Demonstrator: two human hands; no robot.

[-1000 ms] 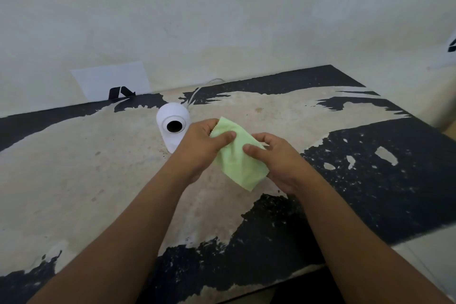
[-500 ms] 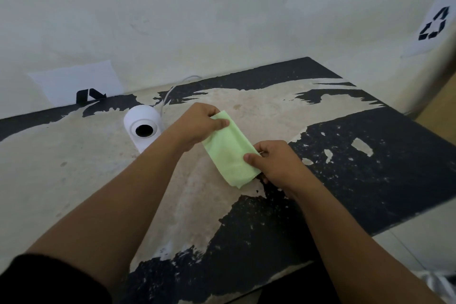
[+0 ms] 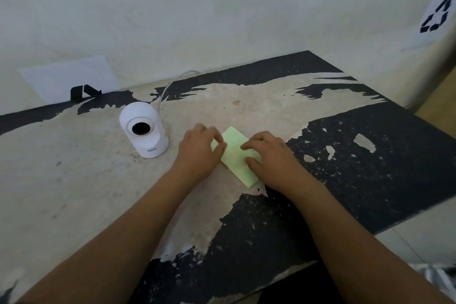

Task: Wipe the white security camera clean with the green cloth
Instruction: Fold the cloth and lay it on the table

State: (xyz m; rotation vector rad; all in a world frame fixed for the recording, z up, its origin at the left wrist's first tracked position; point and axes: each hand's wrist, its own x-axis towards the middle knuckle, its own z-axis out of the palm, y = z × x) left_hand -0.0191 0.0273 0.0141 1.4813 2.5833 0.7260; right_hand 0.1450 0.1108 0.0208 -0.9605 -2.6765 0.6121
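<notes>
The white security camera (image 3: 144,131) stands upright on the worn table (image 3: 74,180), its dark lens facing me. To its right the green cloth (image 3: 234,149) lies folded in a narrow strip flat on the tabletop. My left hand (image 3: 199,153) pinches the cloth's left edge, a short gap away from the camera. From the other side, my right hand (image 3: 271,155) presses fingers and thumb on the cloth's right half and covers part of it.
A white cable (image 3: 167,86) runs from behind the camera to the wall. A paper sheet with a black mark (image 3: 69,79) leans on the wall at left, a recycling sign (image 3: 435,20) hangs at right. The table's near edge (image 3: 271,281) lies under my forearms.
The cloth was held up between both hands; now it lies folded flat on the table with both hands on it. The whole camera, hidden before by my left hand, shows.
</notes>
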